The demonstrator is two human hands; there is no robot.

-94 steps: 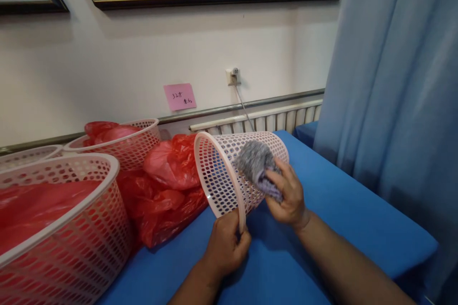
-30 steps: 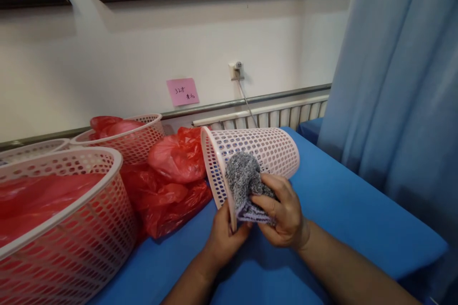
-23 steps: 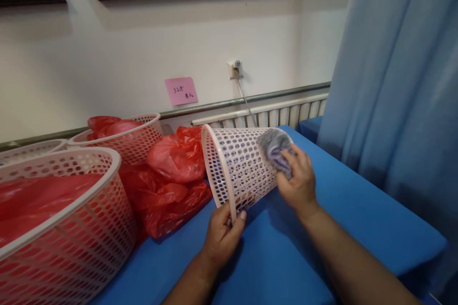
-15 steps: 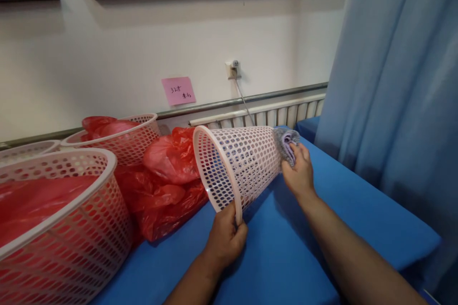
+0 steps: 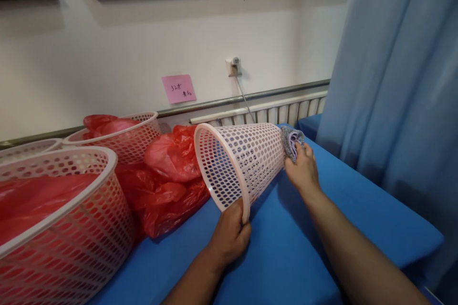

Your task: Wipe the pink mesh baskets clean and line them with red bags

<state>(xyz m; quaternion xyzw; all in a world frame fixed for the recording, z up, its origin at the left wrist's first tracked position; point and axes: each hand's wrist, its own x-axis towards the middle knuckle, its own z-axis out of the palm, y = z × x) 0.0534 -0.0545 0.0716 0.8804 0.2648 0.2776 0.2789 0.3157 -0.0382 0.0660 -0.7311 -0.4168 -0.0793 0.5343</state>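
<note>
A pale pink perforated plastic wastebasket (image 5: 263,155) is tipped on its side above the blue-covered table, its mouth facing left toward me. My left hand (image 5: 231,233) is closed around the lower part of its rim. At the far end, my right hand (image 5: 302,164) grips a folded grey cloth (image 5: 292,140) with a lilac inner side. The cloth lies against the basket's base. The fingertips of my right hand are partly tucked into the cloth's folds.
Red plastic bags (image 5: 168,195) lie left of the wastebasket. A large pink basket (image 5: 71,228) lined with red plastic stands at the near left, with another basket (image 5: 143,140) behind it. A radiator (image 5: 274,113) runs along the wall; a blue curtain (image 5: 390,81) hangs at right.
The wastebasket has shifted slightly to the right together with both hands. The cloth remains at its base, and the left hand still holds the rim.
</note>
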